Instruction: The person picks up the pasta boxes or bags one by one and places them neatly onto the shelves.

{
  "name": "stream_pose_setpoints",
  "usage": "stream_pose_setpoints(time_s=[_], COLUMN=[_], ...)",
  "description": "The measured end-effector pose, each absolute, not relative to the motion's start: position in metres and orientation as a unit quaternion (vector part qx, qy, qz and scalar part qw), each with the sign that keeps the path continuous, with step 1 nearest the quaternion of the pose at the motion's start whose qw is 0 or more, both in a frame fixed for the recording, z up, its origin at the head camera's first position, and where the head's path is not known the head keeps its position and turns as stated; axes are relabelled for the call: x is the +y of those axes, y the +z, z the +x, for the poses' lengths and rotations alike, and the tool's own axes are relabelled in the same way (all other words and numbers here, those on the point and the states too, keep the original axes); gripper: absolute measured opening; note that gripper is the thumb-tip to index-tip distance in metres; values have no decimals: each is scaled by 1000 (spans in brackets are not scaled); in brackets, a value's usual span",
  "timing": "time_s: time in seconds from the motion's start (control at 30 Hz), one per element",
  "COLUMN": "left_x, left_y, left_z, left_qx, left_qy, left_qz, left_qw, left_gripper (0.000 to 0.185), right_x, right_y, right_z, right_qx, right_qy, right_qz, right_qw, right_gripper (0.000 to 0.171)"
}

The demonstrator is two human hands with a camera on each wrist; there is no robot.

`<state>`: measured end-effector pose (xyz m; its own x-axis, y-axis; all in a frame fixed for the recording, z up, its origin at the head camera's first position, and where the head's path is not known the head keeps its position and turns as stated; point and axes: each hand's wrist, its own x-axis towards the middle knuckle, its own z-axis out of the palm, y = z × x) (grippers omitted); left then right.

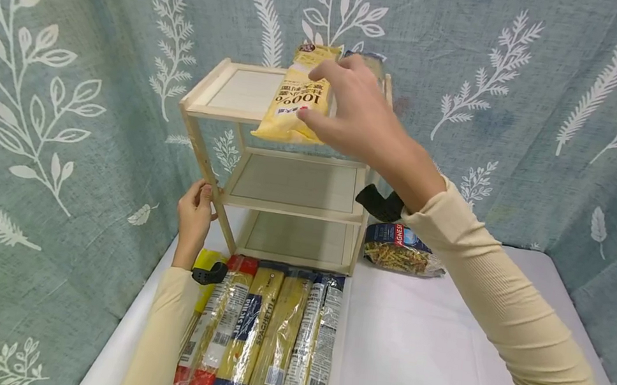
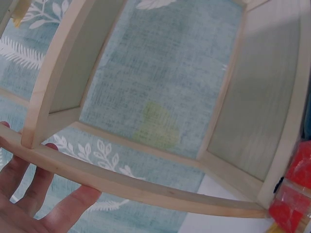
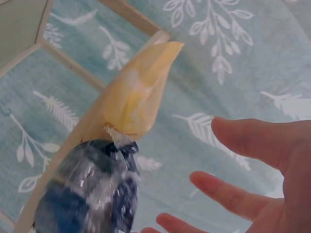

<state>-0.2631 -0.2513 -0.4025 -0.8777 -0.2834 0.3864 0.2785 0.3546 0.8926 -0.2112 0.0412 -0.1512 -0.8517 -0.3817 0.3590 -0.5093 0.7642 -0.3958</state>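
A three-tier wooden shelf (image 1: 292,181) stands on a white table. On its top tier lies a yellow packet (image 1: 290,107) with a dark blue packet (image 1: 370,59) beside it, mostly hidden by my right hand. My right hand (image 1: 311,93) hovers at the yellow packet with its fingers spread and straight. The right wrist view shows the hand (image 3: 252,184) apart from the yellow packet (image 3: 138,94) and the blue packet (image 3: 92,194). My left hand (image 1: 197,204) grips the shelf's front left post; its fingers (image 2: 34,194) wrap behind the wooden bar (image 2: 146,191).
Several long spaghetti packs (image 1: 262,334) lie side by side in front of the shelf. A bag of spiral pasta (image 1: 402,250) sits to the shelf's right. A green leaf-patterned cloth (image 1: 554,120) hangs behind and to both sides. The white table (image 1: 426,361) extends right.
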Motion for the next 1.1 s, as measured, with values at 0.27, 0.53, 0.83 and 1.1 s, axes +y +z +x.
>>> stream_pose_setpoints(time_s=[0.27, 0.53, 0.83, 1.1], left_x=[-259, -266, -265, -260], left_y=[-413, -429, -430, -421], left_z=[-273, -284, -287, -278], left_qx=[-782, -781, -782, -777], left_qy=[-573, -571, -566, -577], left_qz=[1, 10, 11, 9], left_qw=[245, 253, 262, 251], left_gripper=[41, 45, 46, 40], right_x=[66, 84, 94, 99], right_y=[-167, -190, -227, -261], right_z=[-180, -156, -135, -125], right_qx=[-904, -885, -871, -893], right_qy=[274, 284, 301, 286], right_qz=[291, 321, 344, 333], right_qw=[152, 180, 181, 95], right_gripper=[43, 38, 33, 33])
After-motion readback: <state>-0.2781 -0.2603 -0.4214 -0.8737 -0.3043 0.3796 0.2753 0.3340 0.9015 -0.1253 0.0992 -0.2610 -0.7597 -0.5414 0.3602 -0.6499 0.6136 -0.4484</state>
